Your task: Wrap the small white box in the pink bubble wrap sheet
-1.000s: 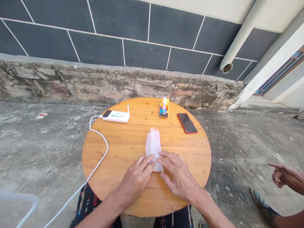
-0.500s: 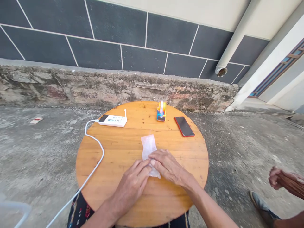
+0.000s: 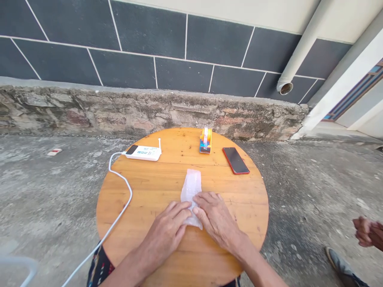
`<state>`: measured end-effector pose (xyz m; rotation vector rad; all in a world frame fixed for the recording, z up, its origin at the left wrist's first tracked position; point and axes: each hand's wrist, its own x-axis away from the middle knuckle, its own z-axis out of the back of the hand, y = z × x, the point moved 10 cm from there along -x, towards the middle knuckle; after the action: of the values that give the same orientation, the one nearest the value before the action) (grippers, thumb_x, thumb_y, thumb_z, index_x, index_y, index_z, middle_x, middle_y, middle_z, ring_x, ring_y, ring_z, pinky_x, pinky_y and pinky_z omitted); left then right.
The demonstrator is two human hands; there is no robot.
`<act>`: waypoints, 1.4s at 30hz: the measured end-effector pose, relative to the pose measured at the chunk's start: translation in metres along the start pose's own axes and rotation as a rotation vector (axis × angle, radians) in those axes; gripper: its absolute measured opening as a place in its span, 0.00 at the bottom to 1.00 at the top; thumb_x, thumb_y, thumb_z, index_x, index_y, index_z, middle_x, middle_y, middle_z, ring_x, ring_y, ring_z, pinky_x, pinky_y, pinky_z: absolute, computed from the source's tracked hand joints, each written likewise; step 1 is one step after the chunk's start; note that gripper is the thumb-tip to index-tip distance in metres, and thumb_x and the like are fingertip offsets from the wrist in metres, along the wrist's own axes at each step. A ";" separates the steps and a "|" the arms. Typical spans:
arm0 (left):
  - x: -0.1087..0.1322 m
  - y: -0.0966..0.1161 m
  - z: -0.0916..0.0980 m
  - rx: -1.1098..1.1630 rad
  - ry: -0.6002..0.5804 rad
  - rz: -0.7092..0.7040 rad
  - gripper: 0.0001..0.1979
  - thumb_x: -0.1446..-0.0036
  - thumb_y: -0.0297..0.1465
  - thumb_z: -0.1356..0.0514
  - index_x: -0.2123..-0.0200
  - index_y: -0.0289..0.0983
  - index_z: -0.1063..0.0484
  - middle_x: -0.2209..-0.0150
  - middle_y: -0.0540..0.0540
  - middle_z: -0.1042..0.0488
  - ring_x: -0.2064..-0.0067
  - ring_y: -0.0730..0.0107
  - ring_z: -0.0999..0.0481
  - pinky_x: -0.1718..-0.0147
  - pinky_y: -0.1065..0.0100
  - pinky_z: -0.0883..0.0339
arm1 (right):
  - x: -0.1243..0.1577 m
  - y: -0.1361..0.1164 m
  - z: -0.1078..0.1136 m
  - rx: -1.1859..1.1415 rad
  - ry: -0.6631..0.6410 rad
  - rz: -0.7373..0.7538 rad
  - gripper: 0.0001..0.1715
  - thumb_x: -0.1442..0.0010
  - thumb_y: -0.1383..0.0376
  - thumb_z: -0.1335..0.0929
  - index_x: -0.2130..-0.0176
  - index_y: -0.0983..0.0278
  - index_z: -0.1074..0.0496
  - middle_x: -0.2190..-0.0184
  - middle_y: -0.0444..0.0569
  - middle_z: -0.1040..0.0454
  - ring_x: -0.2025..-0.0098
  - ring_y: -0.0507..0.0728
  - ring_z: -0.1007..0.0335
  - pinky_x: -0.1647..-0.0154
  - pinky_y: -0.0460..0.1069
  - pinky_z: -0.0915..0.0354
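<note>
A strip of translucent whitish plastic wrap (image 3: 191, 184) lies on the round wooden table (image 3: 143, 187) in front of me. It looks wrinkled, and its near part is partly hidden under my fingers. My left hand (image 3: 170, 224) rests at the wrap's left edge, with its fingertips on it and the thumb lower down. From the other side, my right hand (image 3: 216, 215) lies over the wrap's right edge, fingers stretched out and thumb pointing to the middle. Both hands press down on the wrap from above; the fingertips are close together but apart.
A yellow-and-blue tape dispenser (image 3: 206, 141) stands at the table's far side. Right of it lies a red-edged phone (image 3: 236, 160). A white device (image 3: 144, 152) with a white cable (image 3: 129, 199) sits at the far left. Another person's hand (image 3: 366, 231) and shoe (image 3: 344, 265) are at right.
My hands have moved slightly apart, with the right one turned more upright. The wrap's far end looks straighter and shows more. The whole view has shifted a little.
</note>
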<state>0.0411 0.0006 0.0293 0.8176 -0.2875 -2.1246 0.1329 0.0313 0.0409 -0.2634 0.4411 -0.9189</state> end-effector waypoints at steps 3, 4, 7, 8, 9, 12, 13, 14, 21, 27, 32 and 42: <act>-0.002 -0.002 -0.001 0.021 -0.018 0.010 0.20 0.47 0.16 0.49 0.55 0.39 0.31 0.50 0.44 0.29 0.50 0.63 0.31 0.51 0.62 0.31 | 0.000 0.002 -0.006 0.032 0.012 -0.021 0.15 0.32 0.60 0.42 0.56 0.63 0.30 0.55 0.51 0.28 0.55 0.60 0.37 0.54 0.55 0.43; -0.002 -0.003 -0.001 0.029 -0.024 0.014 0.20 0.48 0.15 0.49 0.55 0.39 0.31 0.49 0.45 0.29 0.50 0.63 0.31 0.51 0.62 0.32 | 0.000 0.002 -0.007 0.042 0.015 -0.027 0.16 0.32 0.60 0.42 0.54 0.63 0.30 0.55 0.52 0.28 0.55 0.60 0.37 0.54 0.56 0.43; -0.005 -0.007 0.000 0.058 -0.042 0.030 0.21 0.49 0.15 0.48 0.56 0.40 0.31 0.49 0.45 0.29 0.49 0.64 0.31 0.50 0.63 0.33 | 0.000 0.003 -0.009 0.050 0.024 -0.042 0.17 0.32 0.59 0.41 0.51 0.63 0.31 0.53 0.52 0.29 0.55 0.61 0.37 0.55 0.56 0.43; -0.006 -0.008 0.000 0.070 -0.049 0.037 0.21 0.49 0.15 0.48 0.56 0.40 0.31 0.49 0.45 0.29 0.49 0.65 0.31 0.50 0.63 0.33 | 0.001 0.004 -0.009 0.040 0.023 -0.046 0.17 0.32 0.59 0.41 0.51 0.63 0.31 0.52 0.52 0.29 0.55 0.62 0.37 0.55 0.56 0.43; -0.008 -0.009 0.000 0.083 -0.056 0.046 0.20 0.50 0.15 0.48 0.57 0.40 0.31 0.49 0.46 0.29 0.49 0.65 0.31 0.50 0.64 0.33 | 0.001 0.004 -0.009 0.026 0.020 -0.049 0.17 0.32 0.59 0.41 0.50 0.63 0.32 0.52 0.52 0.28 0.54 0.62 0.37 0.55 0.56 0.43; -0.011 -0.011 0.001 0.127 -0.085 0.076 0.20 0.50 0.15 0.48 0.58 0.41 0.30 0.49 0.47 0.29 0.48 0.67 0.31 0.50 0.65 0.35 | 0.001 0.006 -0.009 -0.018 0.018 -0.053 0.17 0.32 0.60 0.42 0.50 0.62 0.32 0.54 0.51 0.27 0.54 0.61 0.36 0.53 0.56 0.43; -0.012 -0.012 0.001 0.139 -0.094 0.085 0.21 0.50 0.15 0.48 0.58 0.41 0.30 0.49 0.47 0.29 0.48 0.67 0.31 0.49 0.65 0.35 | 0.002 0.007 -0.009 -0.027 0.023 -0.055 0.17 0.32 0.60 0.42 0.50 0.62 0.32 0.54 0.51 0.27 0.53 0.61 0.36 0.53 0.56 0.44; -0.013 -0.013 0.001 0.150 -0.103 0.094 0.21 0.50 0.15 0.48 0.58 0.41 0.30 0.50 0.48 0.29 0.48 0.67 0.32 0.49 0.66 0.36 | 0.002 0.007 -0.009 -0.035 0.028 -0.058 0.17 0.31 0.60 0.42 0.50 0.63 0.32 0.54 0.51 0.27 0.53 0.61 0.36 0.52 0.56 0.44; -0.019 -0.019 -0.002 0.204 -0.176 0.151 0.21 0.52 0.15 0.49 0.59 0.42 0.31 0.51 0.50 0.29 0.48 0.69 0.32 0.49 0.68 0.39 | 0.002 0.008 -0.008 -0.108 0.031 -0.071 0.16 0.31 0.59 0.43 0.55 0.63 0.30 0.60 0.50 0.26 0.58 0.59 0.34 0.56 0.53 0.40; -0.032 -0.020 -0.001 0.247 -0.251 0.228 0.18 0.53 0.18 0.48 0.62 0.41 0.29 0.56 0.51 0.26 0.53 0.68 0.30 0.52 0.68 0.39 | 0.007 0.017 -0.002 -0.187 0.095 -0.091 0.17 0.31 0.60 0.42 0.50 0.62 0.32 0.57 0.51 0.26 0.55 0.59 0.31 0.53 0.54 0.39; -0.036 -0.029 -0.007 0.306 -0.349 0.370 0.12 0.54 0.22 0.47 0.66 0.39 0.28 0.66 0.52 0.26 0.63 0.69 0.29 0.62 0.70 0.39 | 0.015 0.024 0.000 -0.291 0.144 -0.065 0.18 0.31 0.60 0.42 0.46 0.61 0.35 0.52 0.51 0.27 0.50 0.58 0.32 0.49 0.54 0.39; -0.037 -0.063 -0.032 0.661 -0.469 0.581 0.12 0.53 0.28 0.44 0.63 0.35 0.28 0.70 0.51 0.28 0.69 0.71 0.31 0.70 0.71 0.39 | 0.005 0.027 0.003 -0.489 -0.001 -0.078 0.16 0.31 0.58 0.42 0.50 0.59 0.32 0.54 0.49 0.29 0.50 0.57 0.34 0.50 0.51 0.38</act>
<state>0.0395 0.0710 -0.0075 0.4757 -1.3512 -1.6285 0.1555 0.0431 0.0315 -0.7309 0.6560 -0.8767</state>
